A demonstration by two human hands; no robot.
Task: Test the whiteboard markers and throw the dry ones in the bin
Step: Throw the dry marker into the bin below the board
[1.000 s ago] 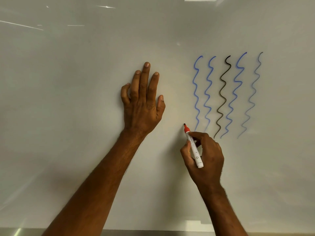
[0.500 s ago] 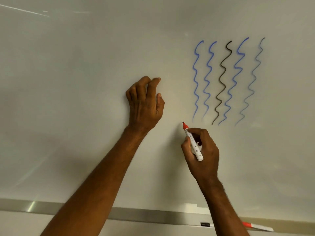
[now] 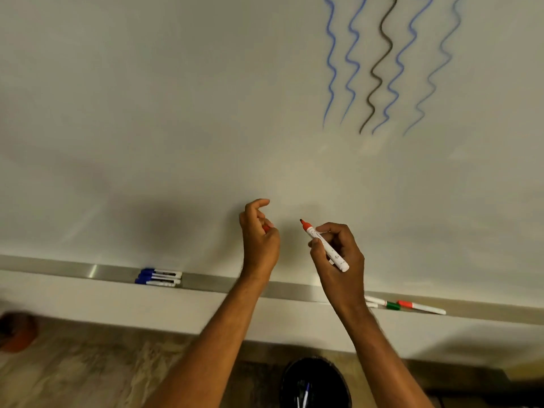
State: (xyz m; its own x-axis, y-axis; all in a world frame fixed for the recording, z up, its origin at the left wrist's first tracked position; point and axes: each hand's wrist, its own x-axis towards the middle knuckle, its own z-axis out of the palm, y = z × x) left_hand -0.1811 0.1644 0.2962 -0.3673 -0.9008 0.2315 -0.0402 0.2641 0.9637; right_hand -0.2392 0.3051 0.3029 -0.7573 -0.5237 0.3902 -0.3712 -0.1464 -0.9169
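Note:
My right hand (image 3: pixel 343 263) grips an uncapped white marker with a red tip (image 3: pixel 325 245), the tip pointing up and left, just off the whiteboard (image 3: pixel 176 113). My left hand (image 3: pixel 259 245) is curled a short way to its left, with a small red piece, seemingly the cap (image 3: pixel 266 228), pinched in its fingers. Several blue wavy lines and one black one (image 3: pixel 379 63) are drawn on the board at upper right. No red line shows. A black bin (image 3: pixel 316 384) stands on the floor below my arms, with markers inside.
The metal tray (image 3: pixel 88 271) runs under the board. Three blue-capped markers (image 3: pixel 159 277) lie on it at left; a red-capped marker (image 3: pixel 421 307) and a green-capped one (image 3: pixel 393 305) lie at right. An orange-brown object (image 3: pixel 17 332) sits at the far left.
My left hand has come off the board and curled up. Both hands have dropped lower on the board. The view has tilted down, so the tray and bin now show.

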